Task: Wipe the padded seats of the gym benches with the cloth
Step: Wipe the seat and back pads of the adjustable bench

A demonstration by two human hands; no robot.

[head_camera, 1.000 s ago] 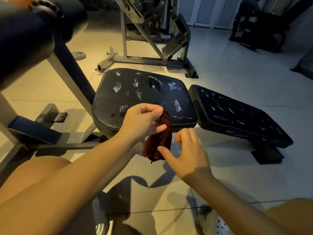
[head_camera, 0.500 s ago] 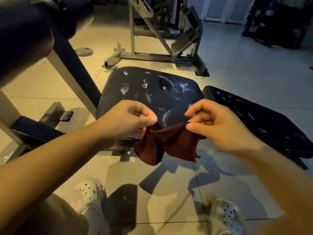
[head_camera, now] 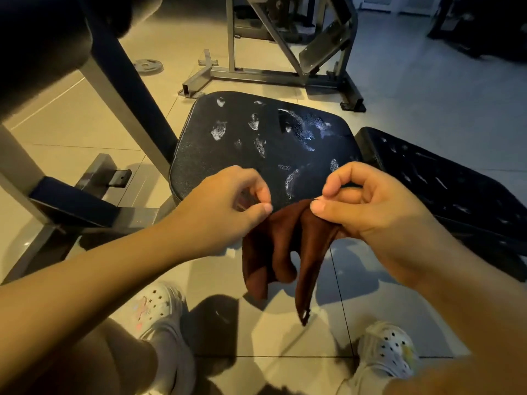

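2 hands, left hand [head_camera: 225, 206] and right hand [head_camera: 370, 206], pinch cloth [head_camera: 285, 246] top edge; cloth hangs between, before seat [head_camera: 256, 143].

A round weight plate [head_camera: 148, 65] lies on the tiled floor [head_camera: 427, 115] near a grey machine frame [head_camera: 273, 72]

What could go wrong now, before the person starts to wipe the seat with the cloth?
1. The cloth hangs bunched from only fingertip pinches of the left hand and right hand; it might slip to the floor.
2. The seat has cracked, worn patches; the cloth may snag there.
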